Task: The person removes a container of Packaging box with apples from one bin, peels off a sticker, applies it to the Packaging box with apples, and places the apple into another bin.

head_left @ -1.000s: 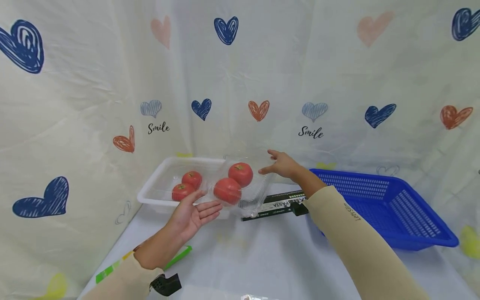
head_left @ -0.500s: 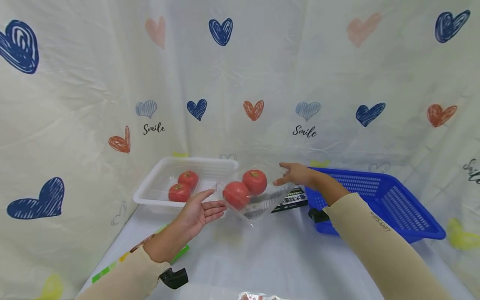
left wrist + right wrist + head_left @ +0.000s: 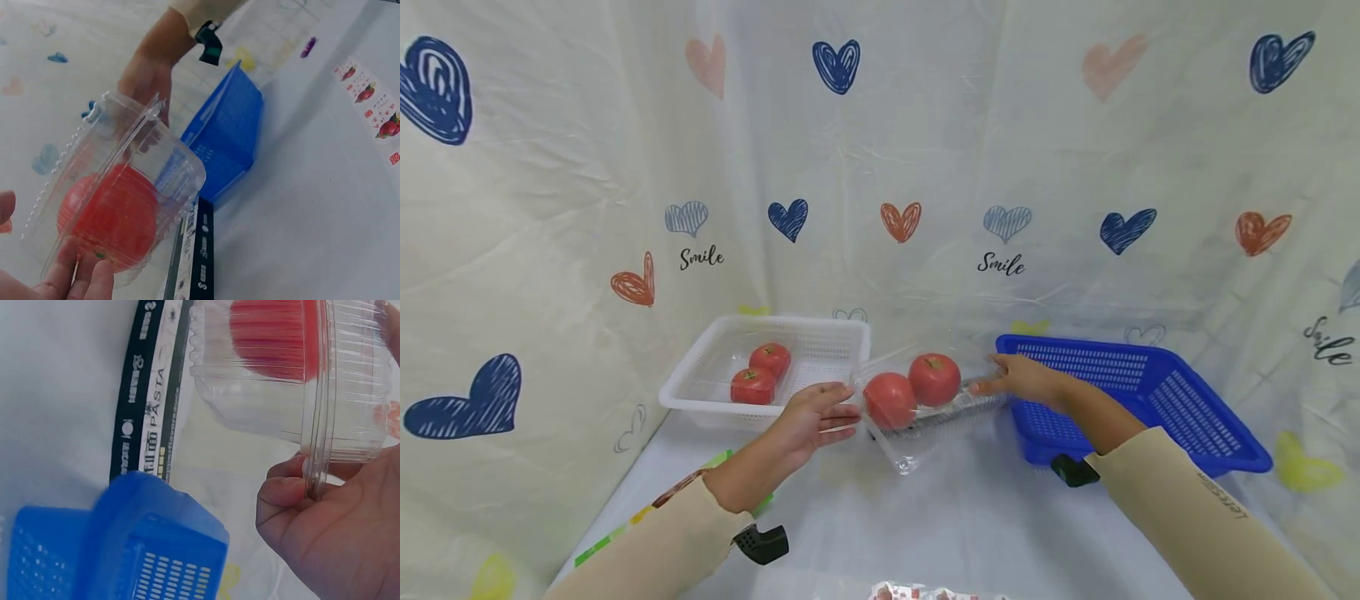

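Observation:
Between my hands, in the head view, is a clear plastic clamshell container with two red tomatoes inside. It hangs tilted over the table, between the two baskets. My right hand pinches its far right rim; in the right wrist view thumb and fingers close on the ridged flange. At the opposite end my left hand holds it, fingers against the wall below the tomato and thumb on the other side.
A white basket at the left holds two more tomatoes under clear plastic. A blue basket stands at the right. A pasta box lies behind the container. Fruit-printed stickers lie at the near edge; a green-yellow packet is under the left forearm.
The container has moved right and lower, away from the white basket, now overlapping the pasta box. Both hands have moved right with it, still at its two ends. The head view has shifted slightly.

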Action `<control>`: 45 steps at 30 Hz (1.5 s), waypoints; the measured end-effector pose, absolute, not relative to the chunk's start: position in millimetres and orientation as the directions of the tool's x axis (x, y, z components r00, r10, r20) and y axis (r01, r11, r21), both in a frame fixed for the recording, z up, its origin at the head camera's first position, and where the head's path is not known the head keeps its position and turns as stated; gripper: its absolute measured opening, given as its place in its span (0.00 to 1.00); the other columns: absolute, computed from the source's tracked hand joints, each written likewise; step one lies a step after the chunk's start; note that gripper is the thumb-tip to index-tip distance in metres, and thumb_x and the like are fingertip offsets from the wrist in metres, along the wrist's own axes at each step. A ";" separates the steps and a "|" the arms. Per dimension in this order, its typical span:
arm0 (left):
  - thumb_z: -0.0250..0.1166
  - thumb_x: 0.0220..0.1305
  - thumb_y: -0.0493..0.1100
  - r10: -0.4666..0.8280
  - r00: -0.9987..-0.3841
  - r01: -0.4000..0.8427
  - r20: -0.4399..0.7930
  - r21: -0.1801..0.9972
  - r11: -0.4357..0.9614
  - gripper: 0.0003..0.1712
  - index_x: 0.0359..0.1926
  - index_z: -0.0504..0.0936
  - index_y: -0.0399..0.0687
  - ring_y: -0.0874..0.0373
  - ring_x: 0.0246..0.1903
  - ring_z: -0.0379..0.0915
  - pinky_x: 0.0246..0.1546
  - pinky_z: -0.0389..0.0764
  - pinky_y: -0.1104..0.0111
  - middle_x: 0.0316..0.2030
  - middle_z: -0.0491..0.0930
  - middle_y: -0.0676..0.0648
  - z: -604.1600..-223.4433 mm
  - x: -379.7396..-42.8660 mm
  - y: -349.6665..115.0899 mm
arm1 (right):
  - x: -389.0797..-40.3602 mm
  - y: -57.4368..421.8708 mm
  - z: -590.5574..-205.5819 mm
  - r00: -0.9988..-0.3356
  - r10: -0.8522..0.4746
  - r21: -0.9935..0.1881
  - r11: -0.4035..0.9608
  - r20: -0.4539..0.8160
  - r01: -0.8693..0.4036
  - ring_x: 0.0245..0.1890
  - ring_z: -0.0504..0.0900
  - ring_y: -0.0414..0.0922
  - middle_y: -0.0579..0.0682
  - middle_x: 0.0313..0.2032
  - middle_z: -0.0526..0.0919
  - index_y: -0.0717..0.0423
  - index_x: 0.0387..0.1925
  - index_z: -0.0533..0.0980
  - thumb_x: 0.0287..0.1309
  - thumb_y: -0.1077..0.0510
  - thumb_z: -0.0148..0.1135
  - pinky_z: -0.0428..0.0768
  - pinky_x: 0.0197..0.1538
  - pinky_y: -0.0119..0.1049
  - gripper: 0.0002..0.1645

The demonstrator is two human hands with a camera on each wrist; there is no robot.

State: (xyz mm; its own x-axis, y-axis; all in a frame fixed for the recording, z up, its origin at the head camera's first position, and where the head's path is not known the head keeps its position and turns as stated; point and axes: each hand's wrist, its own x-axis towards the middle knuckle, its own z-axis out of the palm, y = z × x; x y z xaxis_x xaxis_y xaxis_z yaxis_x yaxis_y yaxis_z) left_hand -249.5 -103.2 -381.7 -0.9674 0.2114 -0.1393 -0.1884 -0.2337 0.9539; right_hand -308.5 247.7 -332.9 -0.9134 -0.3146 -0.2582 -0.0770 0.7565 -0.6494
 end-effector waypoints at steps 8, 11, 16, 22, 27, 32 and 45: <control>0.73 0.57 0.46 0.118 -0.978 -0.194 -0.173 0.962 -0.191 0.37 0.62 0.67 0.37 0.51 0.37 0.79 0.46 0.80 0.54 0.36 0.81 0.43 -388.0 -258.5 -98.4 | -272.7 246.9 -345.0 -0.922 -0.316 -0.708 0.703 -0.225 -0.068 0.58 0.68 0.60 0.63 0.59 0.69 0.66 0.72 0.51 0.50 0.30 0.66 0.70 0.57 0.61 0.64; 0.74 0.56 0.47 0.111 -0.976 -0.205 -0.188 0.965 -0.165 0.39 0.63 0.66 0.38 0.49 0.38 0.78 0.46 0.80 0.54 0.37 0.80 0.42 -390.2 -260.4 -97.5 | -263.1 245.7 -350.9 -0.929 -0.293 -0.717 0.695 -0.224 -0.047 0.51 0.72 0.54 0.58 0.54 0.73 0.65 0.71 0.54 0.49 0.30 0.67 0.76 0.50 0.52 0.62; 0.73 0.57 0.47 0.111 -0.974 -0.211 -0.197 0.969 -0.132 0.39 0.64 0.66 0.40 0.49 0.39 0.78 0.45 0.81 0.55 0.39 0.80 0.41 -393.3 -261.7 -94.8 | -246.1 246.2 -360.3 -0.941 -0.262 -0.703 0.711 -0.214 -0.038 0.45 0.73 0.51 0.57 0.51 0.72 0.66 0.71 0.53 0.50 0.31 0.67 0.76 0.41 0.44 0.62; 0.72 0.58 0.46 0.144 -0.969 -0.218 -0.202 0.970 -0.106 0.39 0.66 0.66 0.38 0.53 0.35 0.77 0.44 0.81 0.57 0.37 0.79 0.43 -395.8 -264.1 -87.1 | -221.8 252.0 -365.2 -0.953 -0.210 -0.687 0.727 -0.216 -0.004 0.36 0.73 0.49 0.57 0.45 0.69 0.67 0.72 0.50 0.51 0.33 0.67 0.72 0.36 0.43 0.63; 0.70 0.59 0.44 0.123 -0.971 -0.215 -0.204 0.973 -0.083 0.35 0.63 0.69 0.35 0.55 0.32 0.77 0.42 0.82 0.59 0.33 0.79 0.45 -399.7 -263.6 -80.2 | -206.7 255.7 -371.2 -0.951 -0.208 -0.736 0.676 -0.227 0.028 0.31 0.72 0.49 0.57 0.44 0.69 0.68 0.71 0.51 0.53 0.36 0.69 0.72 0.33 0.41 0.61; 0.68 0.59 0.42 0.105 -0.971 -0.224 -0.216 0.972 -0.071 0.30 0.60 0.72 0.33 0.56 0.30 0.75 0.38 0.83 0.62 0.32 0.78 0.45 -407.4 -260.7 -75.9 | -196.3 257.6 -380.1 -0.946 -0.212 -0.767 0.639 -0.247 0.058 0.30 0.73 0.49 0.56 0.42 0.71 0.70 0.71 0.50 0.54 0.39 0.68 0.73 0.33 0.41 0.59; 0.65 0.64 0.46 0.131 -0.975 -0.174 -0.178 0.984 0.040 0.23 0.54 0.77 0.34 0.52 0.38 0.74 0.43 0.82 0.60 0.42 0.78 0.43 -422.0 -242.0 -66.4 | -177.5 267.7 -408.5 -0.955 -0.198 -0.830 0.552 -0.222 0.078 0.36 0.74 0.47 0.57 0.45 0.70 0.73 0.70 0.50 0.55 0.45 0.71 0.77 0.34 0.40 0.57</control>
